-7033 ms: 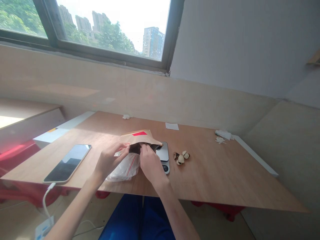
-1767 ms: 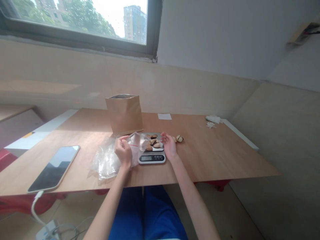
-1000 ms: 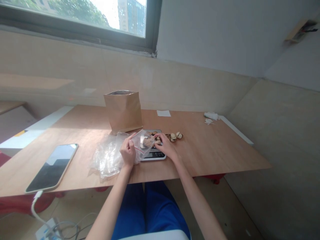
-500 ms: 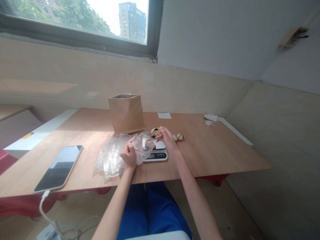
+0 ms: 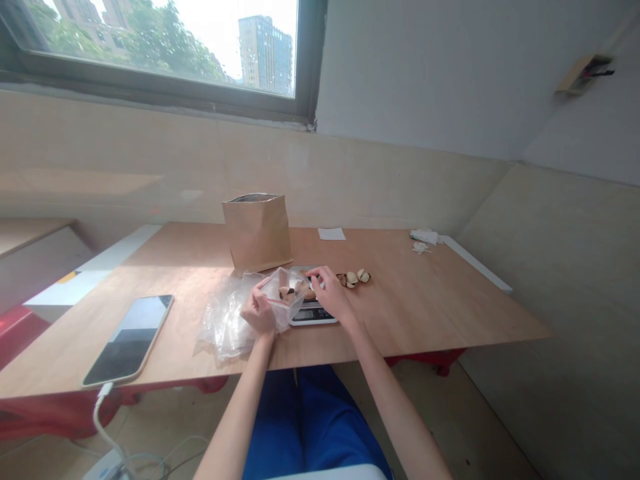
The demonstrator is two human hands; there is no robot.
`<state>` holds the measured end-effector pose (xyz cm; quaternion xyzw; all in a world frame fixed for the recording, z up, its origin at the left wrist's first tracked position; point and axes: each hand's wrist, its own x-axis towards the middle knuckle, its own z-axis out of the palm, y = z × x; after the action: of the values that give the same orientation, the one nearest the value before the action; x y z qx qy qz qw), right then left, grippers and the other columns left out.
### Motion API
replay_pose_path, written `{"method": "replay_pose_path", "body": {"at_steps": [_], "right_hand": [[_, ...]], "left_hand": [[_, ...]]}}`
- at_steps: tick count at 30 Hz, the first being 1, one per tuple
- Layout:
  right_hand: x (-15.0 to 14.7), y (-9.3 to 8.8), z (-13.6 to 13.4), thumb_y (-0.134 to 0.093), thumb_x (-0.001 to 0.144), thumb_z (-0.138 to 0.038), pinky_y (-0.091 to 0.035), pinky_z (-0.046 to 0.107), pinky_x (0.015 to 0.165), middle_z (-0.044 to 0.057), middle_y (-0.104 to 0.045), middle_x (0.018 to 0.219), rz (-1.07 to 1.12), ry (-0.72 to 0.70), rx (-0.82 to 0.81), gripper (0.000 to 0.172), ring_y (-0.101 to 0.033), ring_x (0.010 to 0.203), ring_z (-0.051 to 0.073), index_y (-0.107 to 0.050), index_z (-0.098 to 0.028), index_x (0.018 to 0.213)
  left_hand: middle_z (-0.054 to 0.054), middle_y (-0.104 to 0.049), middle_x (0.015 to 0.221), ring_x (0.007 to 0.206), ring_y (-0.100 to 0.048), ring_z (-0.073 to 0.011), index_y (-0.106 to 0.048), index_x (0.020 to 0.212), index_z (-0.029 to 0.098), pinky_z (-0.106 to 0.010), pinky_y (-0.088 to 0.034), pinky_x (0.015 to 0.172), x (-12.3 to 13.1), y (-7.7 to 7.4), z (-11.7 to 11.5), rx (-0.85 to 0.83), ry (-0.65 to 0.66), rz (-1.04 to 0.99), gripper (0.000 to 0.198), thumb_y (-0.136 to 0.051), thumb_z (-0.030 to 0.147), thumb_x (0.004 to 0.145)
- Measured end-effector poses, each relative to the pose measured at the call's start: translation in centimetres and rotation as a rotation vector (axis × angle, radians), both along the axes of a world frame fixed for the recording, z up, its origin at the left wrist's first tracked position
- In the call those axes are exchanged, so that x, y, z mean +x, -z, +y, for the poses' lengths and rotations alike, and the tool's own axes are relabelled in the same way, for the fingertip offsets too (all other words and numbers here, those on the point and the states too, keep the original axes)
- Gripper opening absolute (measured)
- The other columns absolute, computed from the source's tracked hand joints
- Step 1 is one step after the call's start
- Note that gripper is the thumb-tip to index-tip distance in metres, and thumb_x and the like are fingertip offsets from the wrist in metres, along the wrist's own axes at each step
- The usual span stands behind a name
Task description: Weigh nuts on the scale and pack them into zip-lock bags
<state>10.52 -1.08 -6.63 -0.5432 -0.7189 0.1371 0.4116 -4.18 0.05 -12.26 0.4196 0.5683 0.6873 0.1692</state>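
In the lower middle of the frame, a clear bag [image 5: 273, 285] is held by the left hand [image 5: 259, 312], whose fingers are curled closed on the edge near the red seal line; its mouth is spread toward the right hand [image 5: 331, 291]. The right hand is bent over the scale [image 5: 314, 317] with thumb and fingertips drawn close together, a small gap at most being left, and whether a piece is pinched there cannot be told. Half a second earlier, pale pieces were gripped by that hand above the scale; now the fingertips have been brought down beside the bag's mouth, and more dark-edged pieces [image 5: 287, 293] are seen through the film. It may be judged that a piece has just been passed into the bag, so that the bagging is further along, though some pieces could simply be lying on the scale behind the film. Three more pale nuts [image 5: 352, 279] are left on the surface [image 5: 425, 307], just right of the right hand. Spare plastic [image 5: 225, 327] is heaped left of the scale, and the brown pouch [image 5: 259, 233] is stood upright, open-topped, above it in the frame.
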Motion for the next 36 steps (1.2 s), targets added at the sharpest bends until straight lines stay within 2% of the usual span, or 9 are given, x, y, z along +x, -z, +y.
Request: {"method": "replay_pose_path", "body": {"at_steps": [2,5,10,14,18,21,23,29,36], "right_hand": [[0.2,1.1,-0.5,-0.042,0.083,-0.018,-0.039,0.034,0.089,0.007,-0.057,0.102,-0.117,-0.053,0.001,0.019,-0.050,0.098,0.019,-0.055,-0.017,0.097],[0.0,2.3,-1.0,-0.049,0.079,-0.015,-0.037,0.039,0.093,0.010,-0.053,0.115,-0.261,-0.119,-0.020,0.029,-0.046,0.108,0.022,-0.052,-0.017,0.108],[-0.3,2.8,-1.2,-0.047,0.077,-0.007,-0.043,0.038,0.087,0.010,-0.055,0.108,-0.282,-0.086,-0.041,0.027,-0.052,0.102,0.022,-0.054,-0.016,0.102],[0.0,2.1,-1.6,-0.043,0.082,-0.013,-0.045,0.035,0.083,0.009,-0.060,0.099,-0.066,-0.024,-0.011,0.020,-0.057,0.095,0.021,-0.055,-0.017,0.098],[-0.2,0.2,-2.0,-0.046,0.084,-0.026,-0.048,0.030,0.075,0.008,-0.063,0.095,0.293,0.110,0.016,0.020,-0.061,0.085,0.018,-0.052,-0.017,0.101],[-1.3,-1.3,-1.9,-0.049,0.083,-0.033,-0.049,0.026,0.065,0.005,-0.064,0.086,0.519,0.038,-0.021,0.024,-0.063,0.074,0.016,-0.044,-0.019,0.102],[-2.3,-1.8,-1.7,-0.050,0.082,-0.035,-0.048,0.025,0.061,0.002,-0.064,0.079,0.538,-0.012,-0.041,0.023,-0.063,0.069,0.015,-0.040,-0.020,0.098],[-4.5,-1.2,-1.4,-0.052,0.081,-0.025,-0.040,0.023,0.054,0.000,-0.057,0.072,0.097,0.070,-0.034,0.013,-0.059,0.064,0.016,-0.041,-0.021,0.085],[-4.5,-1.1,-1.6,-0.055,0.081,-0.026,-0.037,0.025,0.062,0.000,-0.058,0.070,-0.260,-0.010,-0.003,0.012,-0.055,0.067,0.016,-0.045,-0.020,0.080]], "left_hand": [[-0.007,-0.069,0.083,0.069,-0.059,-0.0163,-0.068,0.088,0.016,-0.028,-0.044,0.063,0.0,-0.1,-0.1,-0.006,0.006,-0.009,0.041,-0.030,0.031,0.086],[-0.007,-0.068,0.086,0.071,-0.059,-0.0163,-0.067,0.089,0.015,-0.028,-0.044,0.066,0.0,-0.1,-0.2,0.006,0.020,-0.014,0.041,-0.030,0.030,0.086],[-0.004,-0.062,0.070,0.063,-0.053,-0.0141,-0.067,0.081,0.016,-0.028,-0.042,0.063,-0.2,0.2,0.3,0.059,-0.109,0.018,0.039,-0.030,0.028,0.085],[-0.004,-0.060,0.069,0.063,-0.053,-0.0140,-0.064,0.073,0.015,-0.028,-0.042,0.066,-0.2,0.1,0.6,0.096,-0.189,0.012,0.035,-0.032,0.025,0.084],[-0.005,-0.064,0.075,0.068,-0.056,-0.0148,-0.064,0.075,0.015,-0.029,-0.044,0.069,-0.1,-0.1,0.6,0.130,-0.189,0.004,0.034,-0.032,0.024,0.084],[-0.006,-0.066,0.082,0.076,-0.060,-0.0155,-0.065,0.080,0.015,-0.030,-0.046,0.073,0.0,-0.1,0.4,0.171,-0.152,0.035,0.037,-0.030,0.025,0.086],[-0.007,-0.067,0.086,0.081,-0.061,-0.0160,-0.066,0.081,0.015,-0.031,-0.046,0.077,-0.1,0.0,0.4,0.192,-0.121,0.060,0.038,-0.029,0.025,0.086],[-0.008,-0.068,0.092,0.090,-0.063,-0.0169,-0.066,0.084,0.015,-0.032,-0.047,0.082,-0.1,0.4,0.4,0.235,-0.066,0.062,0.036,-0.031,0.025,0.087],[-0.008,-0.069,0.094,0.089,-0.063,-0.0162,-0.066,0.091,0.015,-0.030,-0.048,0.081,0.0,0.8,0.6,0.207,-0.060,0.043,0.037,-0.031,0.027,0.089]]}}
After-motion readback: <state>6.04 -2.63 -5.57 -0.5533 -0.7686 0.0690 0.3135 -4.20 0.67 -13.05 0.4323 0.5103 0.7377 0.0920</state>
